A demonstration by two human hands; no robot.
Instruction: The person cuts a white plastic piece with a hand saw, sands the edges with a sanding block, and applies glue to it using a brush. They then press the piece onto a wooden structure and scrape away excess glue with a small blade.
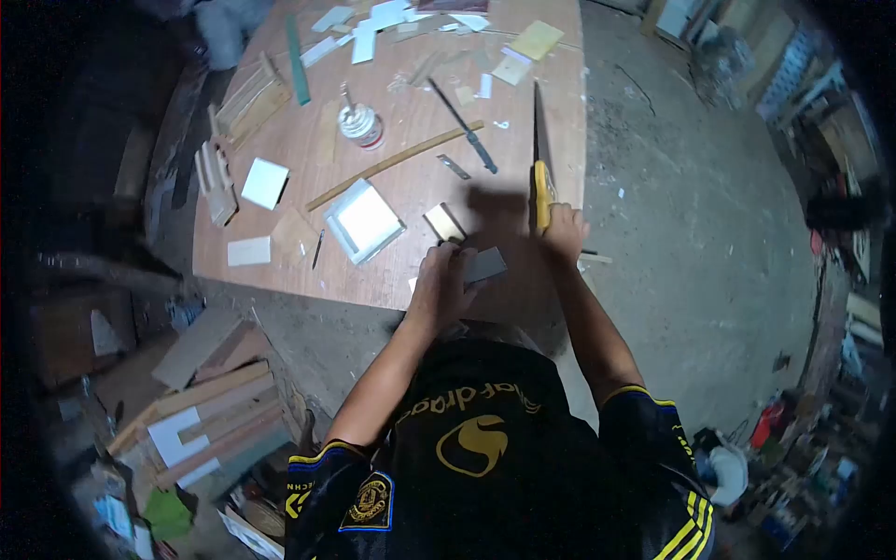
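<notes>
My right hand (566,231) is closed round the yellow handle of a hand saw (542,187), whose dark blade points away from me along the table's right side. My left hand (442,277) grips a small grey board (485,266) near the table's front edge. Just beyond my left hand lies a small pale wood block (444,223). To its left sits a white square piece with a grey frame (363,222).
On the wooden table (420,177) are a jar (361,127), a long wood strip (397,163), a dark thin tool (471,135), a white block (265,183) and scraps at the far edge. Wood pieces (201,429) are piled on the floor at lower left.
</notes>
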